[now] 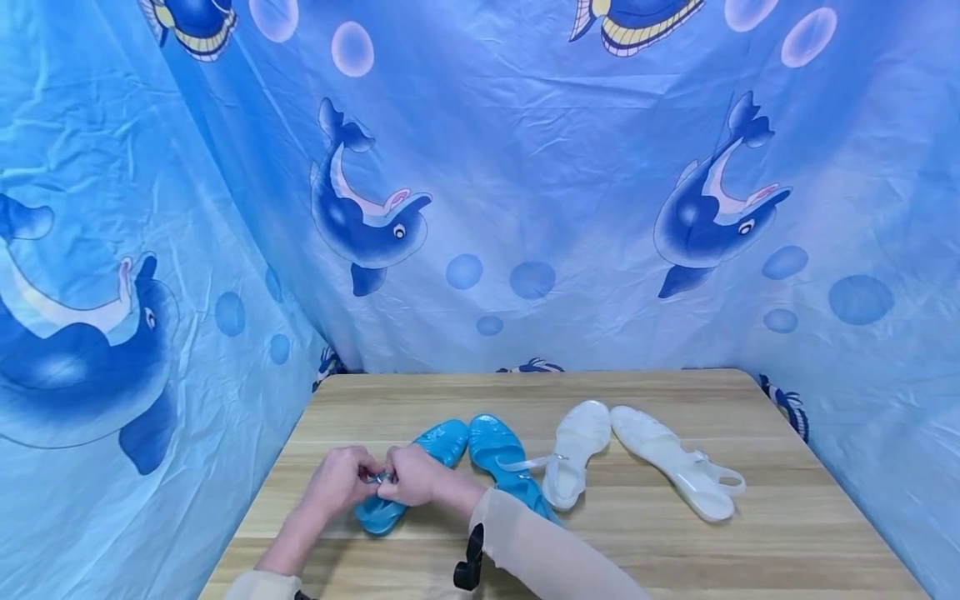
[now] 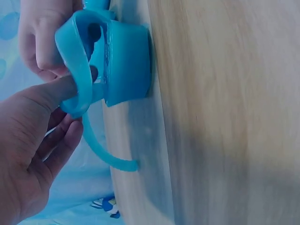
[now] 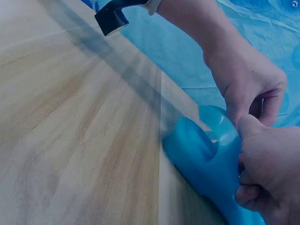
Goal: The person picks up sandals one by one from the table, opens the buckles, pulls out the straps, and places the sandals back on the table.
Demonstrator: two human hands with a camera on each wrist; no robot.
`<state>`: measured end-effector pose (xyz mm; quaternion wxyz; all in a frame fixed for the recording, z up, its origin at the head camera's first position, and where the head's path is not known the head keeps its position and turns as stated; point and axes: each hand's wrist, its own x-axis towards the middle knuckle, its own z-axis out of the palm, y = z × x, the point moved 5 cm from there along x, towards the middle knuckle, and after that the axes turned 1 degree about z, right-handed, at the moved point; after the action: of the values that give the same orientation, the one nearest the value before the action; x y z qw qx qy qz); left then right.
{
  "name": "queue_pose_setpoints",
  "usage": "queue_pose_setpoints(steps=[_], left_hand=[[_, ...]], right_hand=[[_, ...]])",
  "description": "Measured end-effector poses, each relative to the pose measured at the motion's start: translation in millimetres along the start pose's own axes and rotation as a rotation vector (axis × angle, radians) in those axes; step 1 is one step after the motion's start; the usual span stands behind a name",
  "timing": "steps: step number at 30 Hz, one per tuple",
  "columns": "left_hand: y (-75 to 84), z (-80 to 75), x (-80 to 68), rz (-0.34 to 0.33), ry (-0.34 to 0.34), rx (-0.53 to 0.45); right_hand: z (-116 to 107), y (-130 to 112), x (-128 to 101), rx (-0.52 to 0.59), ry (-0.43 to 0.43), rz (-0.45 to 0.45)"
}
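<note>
A glossy blue jelly sandal lies at the left of the table, toe pointing away. My left hand pinches its ankle strap near the buckle; in the left wrist view the strap loops over a finger, and a loose strap end hangs below. Fingers curled, my right hand grips the same strap from the right side, and its fingertips meet the left ones. The fingers hide most of the buckle. Beside it lies a second blue sandal, partly covered by my right forearm.
Two whitish clear sandals lie to the right: one sandal has its strap sticking out over the second blue sandal, the other sandal is angled outward. Wood-grain table beneath; a blue dolphin-print curtain surrounds its back and sides.
</note>
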<state>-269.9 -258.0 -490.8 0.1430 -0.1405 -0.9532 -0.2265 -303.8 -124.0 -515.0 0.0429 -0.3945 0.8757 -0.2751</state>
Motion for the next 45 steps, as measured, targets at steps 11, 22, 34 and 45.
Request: queue_pose_setpoints(steps=[11,22,34,45], left_hand=[[-0.3,7.5,-0.7,-0.172,-0.026,-0.062],[9.6,7.2,1.5,-0.062,0.013,0.054],[5.5,7.7,-0.3,-0.095,-0.007,0.025],[4.7,8.3,-0.9,-0.131,-0.008,-0.007]], right_hand=[[-17,2,-11,0.202,0.194,0.117],[-11,4,-8,0.070,0.082,0.064],[-12,6,-10,0.149,0.213,0.055],[-14,3,-14,0.073,0.208,0.144]])
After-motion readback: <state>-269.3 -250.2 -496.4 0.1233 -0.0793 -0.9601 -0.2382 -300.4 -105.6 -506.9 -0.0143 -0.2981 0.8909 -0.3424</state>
